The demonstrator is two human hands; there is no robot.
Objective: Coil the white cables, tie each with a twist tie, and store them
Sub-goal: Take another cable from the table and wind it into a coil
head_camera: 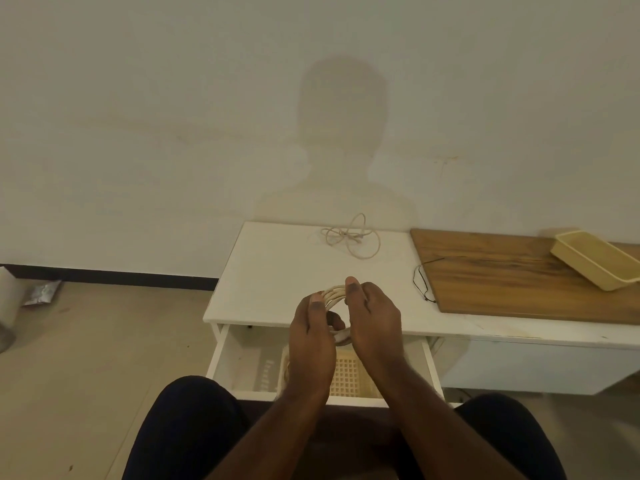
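At lower centre, the left hand (311, 336) and right hand (372, 322) both grip a coiled white cable (333, 293) above the open white drawer (239, 363), which holds what seems a cream lattice basket (348, 375). Another loose white cable (349, 237) lies at the white tabletop's (277, 268) far edge, mid-frame.

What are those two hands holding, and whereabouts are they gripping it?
A coiled white cable. The left hand and right hand pinch the bundled loops on opposite sides of the coil, thumbs on top, above the open drawer.
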